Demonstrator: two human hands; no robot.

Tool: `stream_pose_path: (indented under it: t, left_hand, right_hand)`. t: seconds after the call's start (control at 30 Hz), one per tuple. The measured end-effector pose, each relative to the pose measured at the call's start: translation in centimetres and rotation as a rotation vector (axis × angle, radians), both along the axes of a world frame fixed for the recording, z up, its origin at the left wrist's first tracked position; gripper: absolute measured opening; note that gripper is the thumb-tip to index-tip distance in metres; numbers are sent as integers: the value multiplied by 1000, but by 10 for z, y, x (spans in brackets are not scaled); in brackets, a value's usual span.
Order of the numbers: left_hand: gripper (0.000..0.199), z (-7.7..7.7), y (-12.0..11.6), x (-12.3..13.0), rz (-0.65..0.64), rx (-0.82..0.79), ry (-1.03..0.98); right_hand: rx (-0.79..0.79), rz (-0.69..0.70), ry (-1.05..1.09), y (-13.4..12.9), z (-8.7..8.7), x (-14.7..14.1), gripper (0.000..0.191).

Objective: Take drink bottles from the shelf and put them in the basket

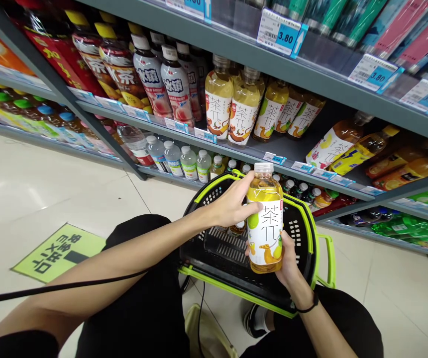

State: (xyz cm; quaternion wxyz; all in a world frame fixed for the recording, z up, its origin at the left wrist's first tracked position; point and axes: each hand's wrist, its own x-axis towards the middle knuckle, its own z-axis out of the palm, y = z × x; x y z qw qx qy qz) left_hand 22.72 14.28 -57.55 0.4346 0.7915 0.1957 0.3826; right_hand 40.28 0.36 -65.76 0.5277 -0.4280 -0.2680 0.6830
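Observation:
Upright between my two hands is a bottle of tea (270,238) with a clear cap, yellow liquid and a white label with black characters. My left hand (232,201) is closed around its upper left side, the thumb near the cap. From below right, my right hand (288,256) grips the lower part, its fingers partly hidden behind the bottle. Under the bottle stands a black shopping basket (221,248) with a lime-green rim and handle. A dark-coloured bottle (238,227) lies inside it, partly hidden by my left hand.
Ahead, a grey shelf (232,44) carries rows of drinks. Similar tea bottles (219,107) stand on its middle level, beside pink-labelled bottles (176,87). Some bottles (335,144) lean at the right. A green floor sign (55,251) lies left; a black cord (60,287) crosses my left arm.

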Motion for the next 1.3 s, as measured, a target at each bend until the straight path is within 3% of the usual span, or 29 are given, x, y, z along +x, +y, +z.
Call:
stream_pose_path:
  t: [0.47,1.3]
  left_hand:
    - [61,1,-1,-1,-74,-39,-50]
    - [74,-4,0,-2,29,26,13]
  right_hand:
    - [-25,115,62,3,13,-5,80]
    - [56,197,278,4,22,-9,77]
